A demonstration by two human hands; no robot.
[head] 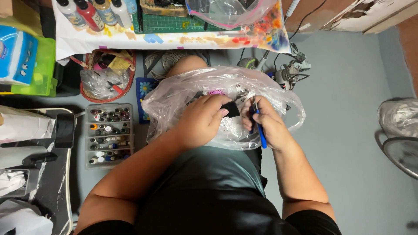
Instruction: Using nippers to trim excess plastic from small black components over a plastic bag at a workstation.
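Your left hand (201,119) sits on the clear plastic bag (174,98) in your lap, fingers curled shut, and a small black piece (230,109) shows at the fingertips, pinched against the bag. Your right hand (267,124) is just beside it at 3 o'clock, the grip closed round a blue-handled tool (261,134), whose handle runs down past your palm toward 6 o'clock. The tool's tip is tucked between your two hands; you cannot tell what kind of tip it has. The bag spreads wide over your knee, crumpled, with small pale and pink bits showing through the film near its middle.

At 9 o'clock from the bag, on the grey floor, lies a clear compartment box (109,135) full of little bottles and pots. Just above it, at 10 o'clock, stands a red basket (129,74) stuffed with plastic and odds and ends. At 12 o'clock the table (87,41) edge shows a paint-stained white cover, a row of paint bottles (93,13) at its left, a green cutting mat (170,24) in the middle, and a clear zip bag (235,13) on its right part. Far left, a green bin (43,69) holds a blue-and-white pack (15,54).
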